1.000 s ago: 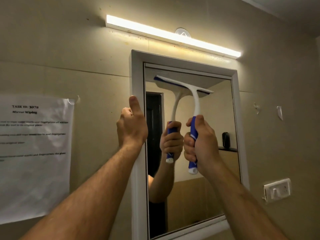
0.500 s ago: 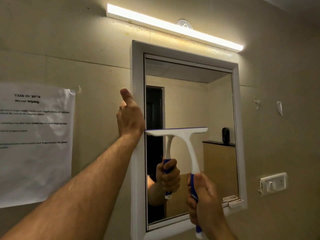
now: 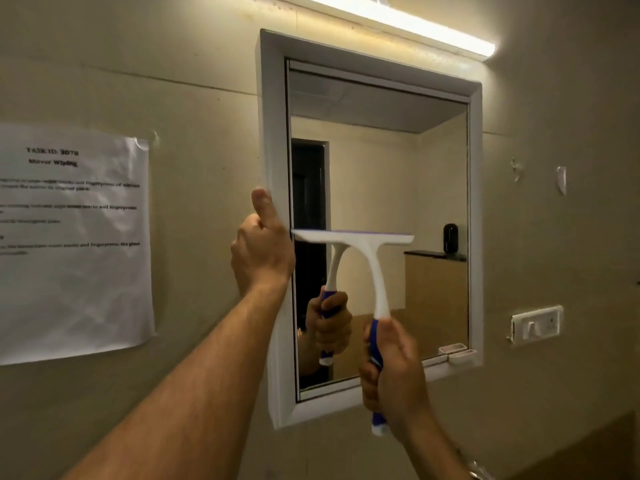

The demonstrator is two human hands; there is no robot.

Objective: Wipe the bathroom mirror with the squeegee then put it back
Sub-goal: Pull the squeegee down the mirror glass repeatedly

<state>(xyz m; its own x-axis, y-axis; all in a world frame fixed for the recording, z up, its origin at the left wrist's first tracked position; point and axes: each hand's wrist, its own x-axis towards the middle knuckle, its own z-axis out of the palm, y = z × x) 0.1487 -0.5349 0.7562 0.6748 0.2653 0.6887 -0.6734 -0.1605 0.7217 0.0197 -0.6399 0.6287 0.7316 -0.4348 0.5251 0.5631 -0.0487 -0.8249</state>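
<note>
A white-framed mirror hangs on the beige wall. A white squeegee with a blue grip has its blade level against the glass, about halfway down, on the left part of the pane. My right hand is closed around the blue grip below the blade. My left hand grips the left edge of the mirror frame, thumb pointing up. The glass reflects the squeegee and the hand holding it.
A printed task sheet is taped to the wall at left. A lit tube light runs above the mirror. A white switch plate and small wall hooks are at right. Small white trays rest on the frame's lower right ledge.
The squeegee went from the top of the glass down to about the middle, blade now level. My left hand kept its hold on the frame.
</note>
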